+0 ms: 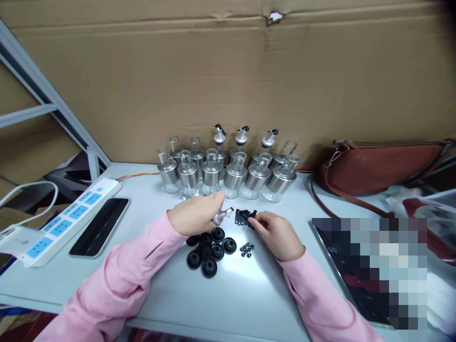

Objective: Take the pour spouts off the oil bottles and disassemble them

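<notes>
My left hand (199, 213) is closed around a silver bottle pourer (221, 216), whose narrow spout points right. My right hand (278, 232) reaches in from the right, thumb and fingertips pinched on a small black cap (252, 219) at the edge of a heap of similar black caps (242, 216). Below my left hand lies a group of round black stoppers (217, 251). A little cluster of tiny black rings (246, 249) sits to their right. Behind the hands stand glass bottles with metal sleeves (234, 178), several without tops. Three at the back carry silver pourers (241, 136) with black flip caps.
On the left are a white power strip (67, 221) and a dark phone (101, 228). A brown handbag (381, 166) rests at the right, its strap trailing onto the table. In front of it lies a dark flat device (342, 266), partly blurred. Cardboard (228, 80) stands behind.
</notes>
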Action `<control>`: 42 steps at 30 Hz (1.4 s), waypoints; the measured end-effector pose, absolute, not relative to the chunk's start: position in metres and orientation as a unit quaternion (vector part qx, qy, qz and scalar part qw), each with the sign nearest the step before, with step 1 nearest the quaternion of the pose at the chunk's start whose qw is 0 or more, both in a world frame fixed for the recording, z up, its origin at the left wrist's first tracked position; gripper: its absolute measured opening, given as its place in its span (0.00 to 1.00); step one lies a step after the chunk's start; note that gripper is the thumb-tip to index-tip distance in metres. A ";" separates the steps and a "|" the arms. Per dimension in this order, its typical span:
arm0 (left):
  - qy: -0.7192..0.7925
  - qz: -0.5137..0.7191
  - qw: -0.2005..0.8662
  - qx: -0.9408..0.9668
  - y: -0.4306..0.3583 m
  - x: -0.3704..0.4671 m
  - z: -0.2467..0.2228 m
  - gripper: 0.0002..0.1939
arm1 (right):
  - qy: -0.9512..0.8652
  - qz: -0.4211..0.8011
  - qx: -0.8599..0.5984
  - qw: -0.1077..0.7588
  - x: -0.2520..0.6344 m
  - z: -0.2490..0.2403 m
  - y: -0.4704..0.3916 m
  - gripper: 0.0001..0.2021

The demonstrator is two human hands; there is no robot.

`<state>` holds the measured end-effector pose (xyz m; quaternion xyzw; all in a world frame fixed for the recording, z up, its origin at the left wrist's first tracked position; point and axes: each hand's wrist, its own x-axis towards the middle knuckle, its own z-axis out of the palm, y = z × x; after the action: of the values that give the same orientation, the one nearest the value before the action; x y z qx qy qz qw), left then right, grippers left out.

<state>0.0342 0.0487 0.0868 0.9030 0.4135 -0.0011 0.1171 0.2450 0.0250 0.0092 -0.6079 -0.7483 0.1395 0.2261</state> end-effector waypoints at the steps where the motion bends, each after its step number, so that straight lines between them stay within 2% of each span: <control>1: 0.411 0.000 0.122 0.903 0.049 0.034 0.087 0.08 | -0.750 0.133 -0.611 0.217 0.245 0.007 0.025 0.14; 7: 0.359 0.012 0.140 0.923 0.053 0.032 0.088 0.07 | -0.750 0.091 -0.628 0.188 0.247 0.003 0.028 0.09; 13: 0.358 0.020 0.121 0.926 0.051 0.031 0.090 0.13 | -0.733 0.107 -0.622 0.256 0.250 0.004 0.029 0.05; 17: 0.349 0.054 0.135 0.926 0.048 0.032 0.094 0.07 | -0.731 0.127 -0.610 0.280 0.248 0.007 0.028 0.06; 21: 0.351 0.074 0.181 0.916 0.051 0.033 0.093 0.10 | -0.738 0.122 -0.609 0.263 0.247 0.010 0.027 0.09; 27: 0.328 0.096 0.139 0.929 0.057 0.035 0.087 0.07 | -0.717 0.137 -0.642 0.233 0.246 0.010 0.027 0.05; 34: 0.356 0.108 0.160 0.915 0.057 0.038 0.080 0.06 | -0.723 0.110 -0.639 0.238 0.248 0.007 0.027 0.08; 42: 0.316 0.130 0.140 0.929 0.053 0.042 0.080 0.02 | -0.697 0.119 -0.673 0.214 0.245 0.012 0.025 0.07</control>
<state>0.0415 0.0535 0.0802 0.9291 0.3164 0.1299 0.1403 0.2453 0.0255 0.0122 -0.6735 -0.6975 0.1193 0.2139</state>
